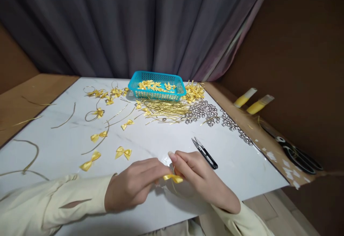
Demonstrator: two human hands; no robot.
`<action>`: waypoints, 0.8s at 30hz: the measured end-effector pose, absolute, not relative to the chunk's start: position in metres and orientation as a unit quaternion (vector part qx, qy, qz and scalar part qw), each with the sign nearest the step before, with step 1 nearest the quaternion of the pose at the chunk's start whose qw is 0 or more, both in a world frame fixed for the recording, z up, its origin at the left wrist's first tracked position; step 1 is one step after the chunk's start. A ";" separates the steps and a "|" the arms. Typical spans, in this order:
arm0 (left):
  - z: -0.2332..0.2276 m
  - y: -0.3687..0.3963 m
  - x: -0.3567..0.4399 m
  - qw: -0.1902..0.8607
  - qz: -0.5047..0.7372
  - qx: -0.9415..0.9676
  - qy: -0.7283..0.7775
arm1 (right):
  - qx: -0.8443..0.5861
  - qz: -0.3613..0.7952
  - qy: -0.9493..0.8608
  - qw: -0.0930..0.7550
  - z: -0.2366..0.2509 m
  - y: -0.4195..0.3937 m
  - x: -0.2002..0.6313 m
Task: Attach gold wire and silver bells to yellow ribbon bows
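A yellow ribbon bow [174,178] is pinched between my two hands near the front of the white tabletop. My left hand [137,180] closes on the bow's left side, its fingertips partly hidden. On the other side my right hand [200,177] has thumb and fingers pressed together at the bow, and a thin cord hangs below it. To the left lie loose yellow bows [123,153] and bent gold cords [98,143]. Black thread snips [204,153] rest just beyond my right hand.
A blue basket [157,95] of bows stands at the back, with a bundle of gold cord pieces [166,107] before it. Small silver beads [202,111] spread rightward. Black scissors [295,153] and two yellow tubes [259,104] are along the right edge.
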State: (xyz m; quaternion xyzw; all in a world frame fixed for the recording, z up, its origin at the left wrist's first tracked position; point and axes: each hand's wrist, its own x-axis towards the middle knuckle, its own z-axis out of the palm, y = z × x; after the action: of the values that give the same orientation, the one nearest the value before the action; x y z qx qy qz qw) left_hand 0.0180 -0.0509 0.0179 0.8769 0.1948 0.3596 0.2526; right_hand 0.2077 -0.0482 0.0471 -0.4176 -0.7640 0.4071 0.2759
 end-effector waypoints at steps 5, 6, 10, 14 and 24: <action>0.022 -0.054 0.016 0.192 0.347 0.908 0.138 | -0.460 0.456 -0.656 0.387 0.064 -0.028 0.215; 0.023 -0.053 0.017 0.196 0.347 0.906 0.142 | -0.458 0.471 -0.637 0.403 0.067 -0.022 0.217; 0.032 -0.048 0.018 0.213 0.353 0.895 0.169 | -0.429 0.508 -0.601 0.444 0.077 0.008 0.222; 0.034 -0.046 0.019 0.261 0.356 0.880 0.174 | -0.391 0.522 -0.590 0.476 0.085 0.042 0.224; 0.037 -0.052 0.023 0.484 0.342 0.770 0.237 | -0.406 0.530 -0.548 0.504 0.093 0.105 0.232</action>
State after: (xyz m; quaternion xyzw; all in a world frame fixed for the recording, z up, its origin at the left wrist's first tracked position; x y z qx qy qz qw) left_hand 0.0230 -0.0517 0.0372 0.7701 0.2367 0.3421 0.4837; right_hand 0.2318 0.1046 0.0934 -0.4058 -0.5480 0.5296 0.5045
